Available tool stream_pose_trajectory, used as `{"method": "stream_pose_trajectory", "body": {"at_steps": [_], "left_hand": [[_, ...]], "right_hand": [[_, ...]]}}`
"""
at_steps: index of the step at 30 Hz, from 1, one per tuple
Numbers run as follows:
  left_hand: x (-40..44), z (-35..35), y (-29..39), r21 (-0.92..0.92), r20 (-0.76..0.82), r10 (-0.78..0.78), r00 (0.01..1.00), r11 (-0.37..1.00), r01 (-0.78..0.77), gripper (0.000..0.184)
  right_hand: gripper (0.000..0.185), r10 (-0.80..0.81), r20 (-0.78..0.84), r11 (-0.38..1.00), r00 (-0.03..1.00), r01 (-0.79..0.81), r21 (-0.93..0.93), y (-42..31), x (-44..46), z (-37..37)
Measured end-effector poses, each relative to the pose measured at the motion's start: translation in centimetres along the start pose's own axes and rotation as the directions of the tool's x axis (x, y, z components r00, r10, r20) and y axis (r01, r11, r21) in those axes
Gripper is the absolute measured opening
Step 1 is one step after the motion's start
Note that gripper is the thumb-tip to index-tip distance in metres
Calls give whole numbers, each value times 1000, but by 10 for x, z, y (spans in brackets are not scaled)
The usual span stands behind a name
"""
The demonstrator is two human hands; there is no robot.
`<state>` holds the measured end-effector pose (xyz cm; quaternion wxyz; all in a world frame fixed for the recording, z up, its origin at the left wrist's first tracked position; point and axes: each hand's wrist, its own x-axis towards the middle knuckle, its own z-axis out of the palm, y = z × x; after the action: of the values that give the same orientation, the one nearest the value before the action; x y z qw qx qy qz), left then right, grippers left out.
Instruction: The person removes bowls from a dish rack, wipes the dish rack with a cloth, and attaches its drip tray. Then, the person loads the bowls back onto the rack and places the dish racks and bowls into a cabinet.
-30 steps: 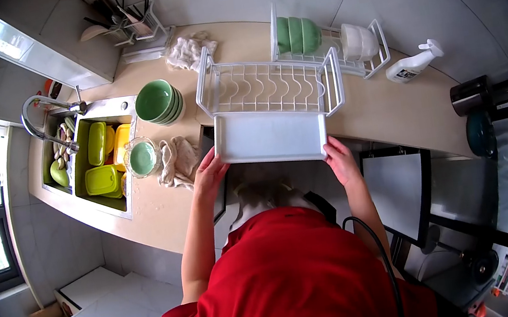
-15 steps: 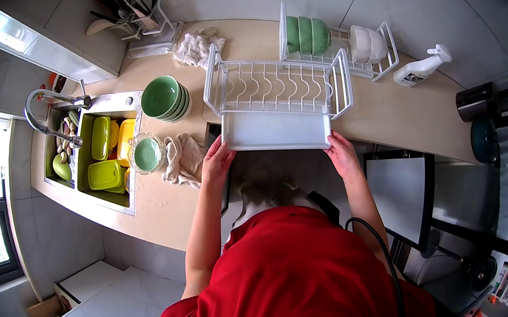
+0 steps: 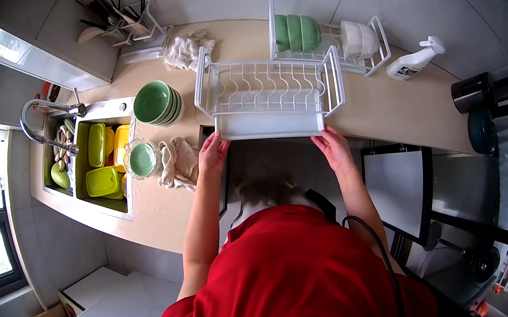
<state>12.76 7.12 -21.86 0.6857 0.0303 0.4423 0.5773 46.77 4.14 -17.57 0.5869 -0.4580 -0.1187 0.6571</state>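
Observation:
A white drip tray [image 3: 269, 125] sticks out toward me from beneath a white wire dish rack [image 3: 267, 86]. Part of the tray shows through the rack's wavy wires. My left hand [image 3: 212, 154] has its fingers closed at the tray's near left corner. At the near right corner, my right hand [image 3: 332, 147] grips the edge with its fingertips. No dishes stand in this rack. Left of it is a stack of green bowls [image 3: 153, 101].
Behind, a second rack [image 3: 332, 45] holds green bowls [image 3: 296, 32] and white bowls [image 3: 359, 39]. A spray bottle [image 3: 415, 59] stands to the right. Cloths [image 3: 177, 162], a glass bowl [image 3: 142, 158] and a sink [image 3: 135, 206] with green and yellow containers lie left.
The tray has slid away from me, farther under the dish rack, and less of it sticks out. Both my hands have moved forward with it.

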Motion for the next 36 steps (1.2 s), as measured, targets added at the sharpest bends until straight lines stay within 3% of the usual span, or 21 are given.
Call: {"method": "stream_pose_trajectory", "body": {"at_steps": [3,9,23,31,34,36], "left_hand": [[5,4,-1,4,-10,8,1000,1000,-8,15],[24,7,0,-31,17,18,1000,999,-18,14],[47,18,4,-126,-39,-23,999,992,18,12],[46,33,2,-24,-144,14,989,1000,-18,12],[60,15,-7,-24,-48,49,998,998,-50,13],[44,33,-1,-20,-107,74,991,997,-77,14]], "right_hand": [[23,63,-108,989,992,-77,-128,-6,-2,10],[16,-48,-62,998,997,45,-50,9,14,1],[14,-38,-198,995,980,55,82,13,42,15],[12,5,-252,985,968,39,170,14,49,21],[11,53,-262,982,964,-3,189,20,60,17],[13,57,-248,986,967,-16,166,26,70,10]]}}
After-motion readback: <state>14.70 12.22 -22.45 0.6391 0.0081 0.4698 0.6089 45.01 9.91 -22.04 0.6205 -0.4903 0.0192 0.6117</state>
